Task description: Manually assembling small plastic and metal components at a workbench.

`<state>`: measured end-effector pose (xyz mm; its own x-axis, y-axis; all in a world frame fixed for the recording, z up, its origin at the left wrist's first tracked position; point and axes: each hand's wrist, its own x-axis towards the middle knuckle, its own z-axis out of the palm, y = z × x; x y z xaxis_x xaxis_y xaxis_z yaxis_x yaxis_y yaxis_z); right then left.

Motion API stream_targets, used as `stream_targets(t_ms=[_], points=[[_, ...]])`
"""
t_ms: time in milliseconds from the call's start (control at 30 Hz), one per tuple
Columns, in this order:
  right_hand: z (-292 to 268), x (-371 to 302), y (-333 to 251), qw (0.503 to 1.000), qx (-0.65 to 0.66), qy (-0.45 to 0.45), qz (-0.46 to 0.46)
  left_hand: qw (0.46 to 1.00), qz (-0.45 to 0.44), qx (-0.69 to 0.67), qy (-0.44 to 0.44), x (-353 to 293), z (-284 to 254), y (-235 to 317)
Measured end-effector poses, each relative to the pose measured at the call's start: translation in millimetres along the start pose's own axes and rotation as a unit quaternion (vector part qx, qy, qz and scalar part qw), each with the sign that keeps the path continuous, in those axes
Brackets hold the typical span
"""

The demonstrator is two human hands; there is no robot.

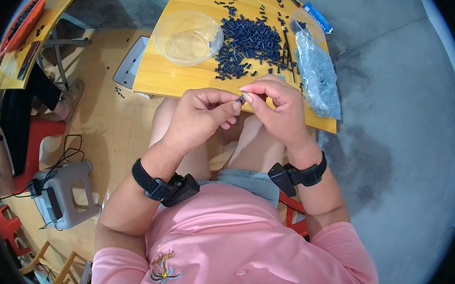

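Above my lap, just off the table's near edge, both hands meet fingertip to fingertip. Thumb and forefinger of my left hand (196, 115) pinch a small dark cylindrical piece (241, 98). My right hand (279, 102) closes its thumb and forefinger at the other end of that piece; fingertips cover most of it. Beyond the hands lies a heap of small black cylindrical pieces (249, 43). A clear round plastic bowl (170, 32) stands left of the heap. To the right rests a clear plastic bag (319, 80) filled with small grey-blue bits.
The yellow wooden table (154, 78) also bears thin black stick-like tools (287, 50) and a blue-and-white packet (317, 18). Below its left edge is a white box (131, 64). A grey stool (73, 192) with cables stands left, near another person's foot (71, 100).
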<state>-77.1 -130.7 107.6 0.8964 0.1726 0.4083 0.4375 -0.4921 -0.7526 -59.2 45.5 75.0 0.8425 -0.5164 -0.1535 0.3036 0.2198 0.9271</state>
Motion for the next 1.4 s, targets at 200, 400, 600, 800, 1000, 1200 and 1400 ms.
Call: stream_targets(t_ms=[200, 400, 600, 800, 1000, 1200, 1400], points=[[-13, 4, 8, 0.994, 0.090, -0.056, 0.035, 0.999, 0.004, -0.031, -0.026, 0, 2, -1], [-19, 5, 8, 0.987, 0.120, -0.091, 0.050, 0.999, 0.005, -0.039, -0.032, -2, 6, 1], [-10, 2, 6, 0.994, 0.098, -0.039, 0.032, 0.998, 0.058, 0.000, 0.021, -4, 13, -4], [-11, 1, 4, 0.998, 0.057, -0.029, -0.028, 0.997, 0.076, 0.011, 0.021, -5, 13, -4], [-25, 1, 2, 0.988, 0.125, -0.088, 0.021, 0.996, 0.073, -0.044, -0.037, -7, 14, -3], [-22, 0, 2, 0.995, 0.043, -0.063, -0.057, 0.998, 0.038, -0.044, -0.022, -6, 15, -2], [-13, -10, -6, 0.997, 0.047, -0.050, -0.016, 0.993, -0.042, -0.109, -0.022, -4, 8, 2]])
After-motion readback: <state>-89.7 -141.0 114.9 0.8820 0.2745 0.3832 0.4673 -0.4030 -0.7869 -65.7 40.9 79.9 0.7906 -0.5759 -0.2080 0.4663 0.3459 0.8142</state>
